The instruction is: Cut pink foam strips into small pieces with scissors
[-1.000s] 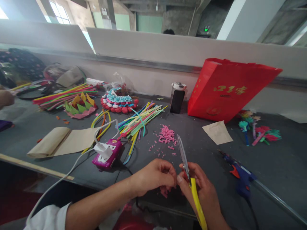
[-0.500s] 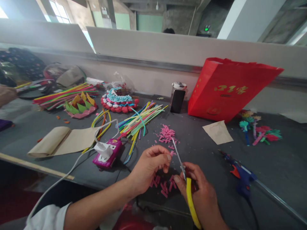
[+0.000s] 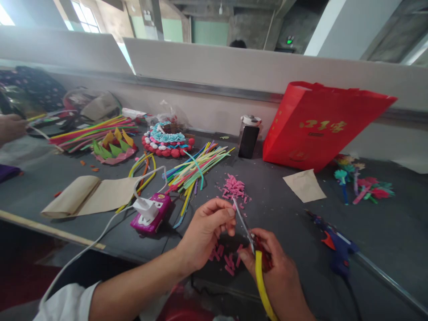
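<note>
My right hand (image 3: 276, 269) grips scissors (image 3: 243, 220) with a yellow-covered handle, their blades pointing away from me. Thumb and forefinger of my left hand (image 3: 209, 234) are pinched beside the blades, on a small pink piece (image 3: 234, 206) that shows only at the fingertips. Just beyond the blade tips lies a heap of short pink cut pieces (image 3: 233, 185). More pink pieces (image 3: 229, 263) are scattered on the dark table between my hands, partly covered by them.
Left of my hands are a purple power strip (image 3: 160, 209) with a white cable, a brown paper roll (image 3: 72, 196) and a bundle of coloured stems (image 3: 203, 165). A glue gun (image 3: 337, 243) lies right; a red bag (image 3: 301, 129) and bottle (image 3: 249, 138) stand behind. Another person's hand (image 3: 11, 129) is far left.
The scissors and my right hand have shifted slightly left, bringing the blades closer to my left fingertips. The pinched pink piece shows less. At far left, the other person's hand has moved a little.
</note>
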Available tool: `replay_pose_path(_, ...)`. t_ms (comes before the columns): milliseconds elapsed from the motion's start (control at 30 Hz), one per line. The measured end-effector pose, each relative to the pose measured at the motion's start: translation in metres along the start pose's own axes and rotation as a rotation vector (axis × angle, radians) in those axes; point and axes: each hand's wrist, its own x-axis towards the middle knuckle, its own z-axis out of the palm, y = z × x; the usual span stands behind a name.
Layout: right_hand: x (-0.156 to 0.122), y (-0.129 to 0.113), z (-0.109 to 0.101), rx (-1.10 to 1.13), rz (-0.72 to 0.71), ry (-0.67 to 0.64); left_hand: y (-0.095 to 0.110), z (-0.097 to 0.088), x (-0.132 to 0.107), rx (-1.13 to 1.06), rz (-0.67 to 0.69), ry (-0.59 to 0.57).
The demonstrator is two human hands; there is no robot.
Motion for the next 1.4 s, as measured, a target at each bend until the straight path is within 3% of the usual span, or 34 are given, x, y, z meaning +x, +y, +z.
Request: replay_pose_path(1400,0.0002,-0.0061,-0.0001,-0.194,-0.111,0.029,-0.005,0.0053,-0.0066,-0.115,0.001,0.027)
